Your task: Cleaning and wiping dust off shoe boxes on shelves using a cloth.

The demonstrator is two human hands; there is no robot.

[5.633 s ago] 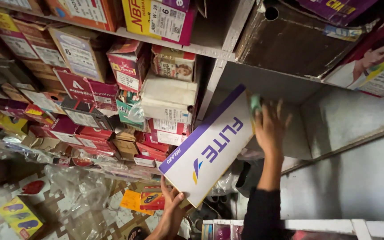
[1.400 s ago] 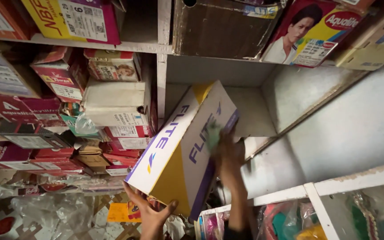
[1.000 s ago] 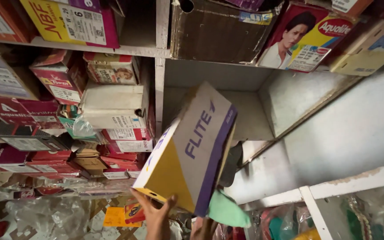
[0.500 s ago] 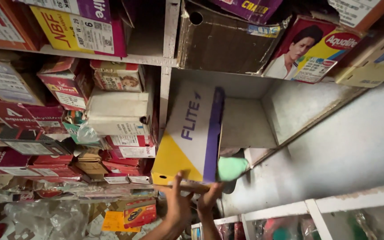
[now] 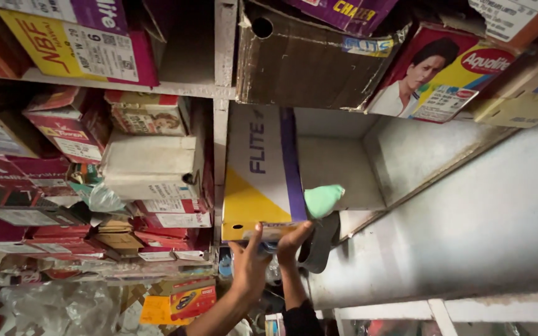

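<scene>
- One long white, purple and yellow cardboard box (image 5: 261,177) now stands upright on its end in the grey metal shelf bay (image 5: 368,162), pressed against the bay's left upright; about a second ago it was tilted and still outside the bay, so it has been swung up and pushed in.
- Two hands sit under that box: the left hand (image 5: 249,267) cups its lower yellow end from below, fingers curled up onto the bottom edge.
- The right hand (image 5: 292,241) presses against the same bottom edge just beside the left; its fingers are bent against the card, pushing more than clasping.
- One pale green soft cloth-like piece (image 5: 322,199) touches the box's right side near its lower end; what holds it I cannot tell.
- One dark curved shape (image 5: 319,244) hangs below the green piece; too dim to name.
- One battered brown cardboard carton (image 5: 303,59) sits on the shelf right above the box.
- Left of the box, many red and maroon cartons (image 5: 51,186) are stacked, too crowded to count, with one white carton (image 5: 149,163) among them.
- The box seems nearly seated, with its base still supported by both hands.
</scene>
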